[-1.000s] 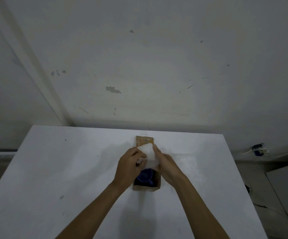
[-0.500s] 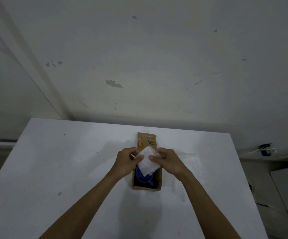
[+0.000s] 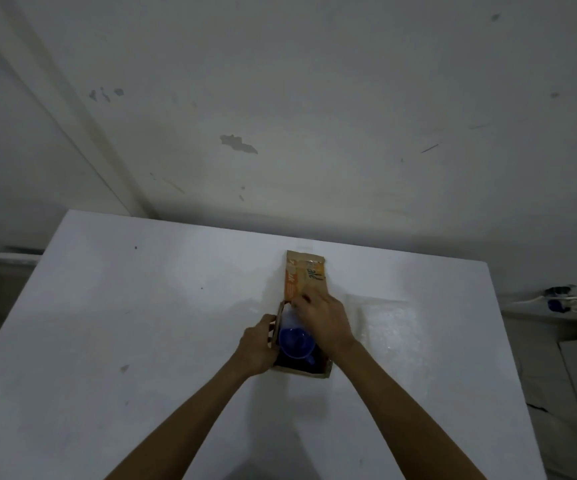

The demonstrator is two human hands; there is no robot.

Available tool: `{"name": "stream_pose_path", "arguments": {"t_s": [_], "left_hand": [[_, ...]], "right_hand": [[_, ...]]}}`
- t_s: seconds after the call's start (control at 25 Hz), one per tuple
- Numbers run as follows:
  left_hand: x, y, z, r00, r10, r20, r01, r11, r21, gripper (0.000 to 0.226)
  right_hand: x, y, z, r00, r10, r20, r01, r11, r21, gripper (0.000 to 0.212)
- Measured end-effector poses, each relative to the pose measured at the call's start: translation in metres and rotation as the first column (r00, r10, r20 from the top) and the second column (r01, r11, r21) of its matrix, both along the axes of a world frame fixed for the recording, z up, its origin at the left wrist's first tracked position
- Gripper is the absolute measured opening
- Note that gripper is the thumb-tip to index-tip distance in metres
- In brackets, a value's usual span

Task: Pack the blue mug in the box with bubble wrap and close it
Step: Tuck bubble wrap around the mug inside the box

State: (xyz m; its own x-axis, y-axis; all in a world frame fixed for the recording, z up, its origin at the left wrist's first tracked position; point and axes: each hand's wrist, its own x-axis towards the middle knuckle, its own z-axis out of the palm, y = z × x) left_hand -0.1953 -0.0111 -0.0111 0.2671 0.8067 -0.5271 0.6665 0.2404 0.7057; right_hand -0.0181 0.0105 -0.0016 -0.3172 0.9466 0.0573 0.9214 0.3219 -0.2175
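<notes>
My forearms reach in from the near edge of the white table (image 3: 114, 323) toward the cardboard box (image 3: 302, 370), which stands open in the middle of the tabletop. My left hand (image 3: 256, 348) cups the box's left wall from outside, fingers curled against the side flap. The blue mug (image 3: 295, 341) sits down inside the box, mouth up, its handle pointing toward me. Just past it, a pale wad of bubble wrap (image 3: 289, 317) is pushed into the far part of the box, touching the mug's rim. My right hand (image 3: 325, 323) lies over the box's far right part, fingertips pressing down at the wrap and the base of the lid; I cannot tell whether they pinch the wrap. The orange printed lid flap (image 3: 304, 277) lies open, away from me. To the right, flat on the table, is another sheet of bubble wrap (image 3: 389, 323).
</notes>
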Motion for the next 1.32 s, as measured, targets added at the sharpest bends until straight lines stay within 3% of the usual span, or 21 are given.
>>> {"name": "stream_pose_path", "arguments": {"t_s": [0.12,0.36,0.48,0.68,0.88,1.08,1.24,1.32], "left_hand": [[-0.001,-0.004,-0.003,0.999,0.013,0.052,-0.014,0.999,0.032,0.044],[0.0,-0.011,-0.003,0.993,0.048,0.108,-0.055,0.997,0.056,0.048],[-0.001,-0.012,-0.005,0.991,0.059,0.117,-0.065,0.997,0.05,0.048],[-0.002,-0.013,-0.006,0.991,0.046,0.126,-0.053,0.997,0.055,0.046],[-0.003,-0.013,-0.005,0.991,0.031,0.131,-0.04,0.997,0.062,0.046],[-0.004,-0.012,-0.006,0.988,0.052,0.143,-0.058,0.998,0.037,0.048],[-0.003,-0.013,-0.005,0.985,0.056,0.161,-0.062,0.998,0.03,0.051],[-0.003,-0.014,-0.006,0.984,0.069,0.164,-0.074,0.997,0.03,0.051]], "right_hand": [[-0.006,-0.008,-0.017,0.985,0.121,0.126,-0.132,0.988,0.085,0.036],[-0.006,-0.013,-0.026,0.991,0.114,0.069,-0.108,0.99,-0.09,0.043],[0.006,-0.015,-0.022,0.994,0.103,0.028,-0.099,0.989,-0.112,0.035],[-0.002,-0.003,-0.011,0.985,0.09,0.145,-0.065,0.983,-0.17,0.021],[-0.023,0.0,-0.007,0.983,0.081,0.162,-0.061,0.99,-0.129,0.035],[-0.013,0.008,-0.021,0.977,0.155,0.149,-0.117,0.964,-0.237,0.018],[0.009,-0.01,-0.016,0.98,0.118,0.158,-0.089,0.98,-0.176,0.042],[0.013,-0.019,-0.015,0.989,0.052,0.141,-0.031,0.989,-0.144,0.045]]}}
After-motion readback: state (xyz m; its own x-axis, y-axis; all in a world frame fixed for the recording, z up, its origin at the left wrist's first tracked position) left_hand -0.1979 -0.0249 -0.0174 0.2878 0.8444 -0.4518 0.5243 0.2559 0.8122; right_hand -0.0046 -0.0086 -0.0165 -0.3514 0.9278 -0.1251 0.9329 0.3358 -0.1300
